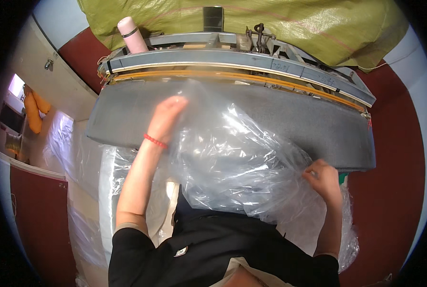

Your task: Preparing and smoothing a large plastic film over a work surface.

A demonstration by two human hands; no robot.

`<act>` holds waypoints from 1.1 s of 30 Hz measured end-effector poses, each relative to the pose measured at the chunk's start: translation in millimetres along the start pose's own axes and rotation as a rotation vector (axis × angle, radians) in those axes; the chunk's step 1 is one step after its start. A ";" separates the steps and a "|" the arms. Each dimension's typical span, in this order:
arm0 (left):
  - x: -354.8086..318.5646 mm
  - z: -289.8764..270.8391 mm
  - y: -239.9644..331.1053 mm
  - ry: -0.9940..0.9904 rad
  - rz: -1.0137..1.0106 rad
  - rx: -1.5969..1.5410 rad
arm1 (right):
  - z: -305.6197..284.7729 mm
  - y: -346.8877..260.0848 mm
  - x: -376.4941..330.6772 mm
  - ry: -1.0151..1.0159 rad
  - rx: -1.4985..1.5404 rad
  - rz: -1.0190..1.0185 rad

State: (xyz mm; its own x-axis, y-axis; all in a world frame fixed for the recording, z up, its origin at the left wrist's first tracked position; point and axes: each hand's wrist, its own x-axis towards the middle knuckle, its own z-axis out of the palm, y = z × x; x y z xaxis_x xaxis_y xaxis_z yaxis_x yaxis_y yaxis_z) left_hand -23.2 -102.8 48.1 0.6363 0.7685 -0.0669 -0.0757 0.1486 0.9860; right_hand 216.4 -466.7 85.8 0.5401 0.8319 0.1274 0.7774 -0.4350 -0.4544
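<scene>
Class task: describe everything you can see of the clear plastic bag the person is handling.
The clear plastic bag is thin, glossy, see-through film, heavily crinkled and catching bright glare. It lies loosely spread over the grey padded surface in front of the person, its lower part draping toward their dark top. The left hand rests at its upper left edge; the right hand pinches its right edge.

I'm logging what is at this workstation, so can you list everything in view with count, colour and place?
plastic bag: one, clear, crumpled on the grey surface between the hands
padded grey surface: one, across the middle
sealing bar: one, grey with an orange strip, behind the surface
woven sack: one, yellow-green, top
bottle: one, pink, upper left
plastic sheeting: clear, lower left
red wristband: one, left wrist
left hand: flat on the bag, blurred
right hand: pinching the bag's edge
</scene>
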 end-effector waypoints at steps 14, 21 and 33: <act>-94.4 87.0 -27.6 0.031 0.373 0.400 | 78.8 -164.2 139.7 -0.322 0.899 -0.326; -94.2 16.9 -9.2 -0.033 0.481 0.571 | 14.5 -158.8 123.1 0.180 1.042 -0.374; -156.7 -337.2 -23.4 0.332 -0.360 1.515 | -54.2 141.3 145.7 0.868 0.364 0.184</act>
State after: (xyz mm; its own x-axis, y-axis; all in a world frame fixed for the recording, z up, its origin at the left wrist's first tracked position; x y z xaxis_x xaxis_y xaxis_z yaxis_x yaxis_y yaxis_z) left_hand -380.0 -16.9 -16.0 0.2482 0.9572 -0.1491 0.9643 -0.2295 0.1323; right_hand 422.4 -425.7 87.9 0.8080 0.1520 0.5692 0.5876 -0.2780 -0.7599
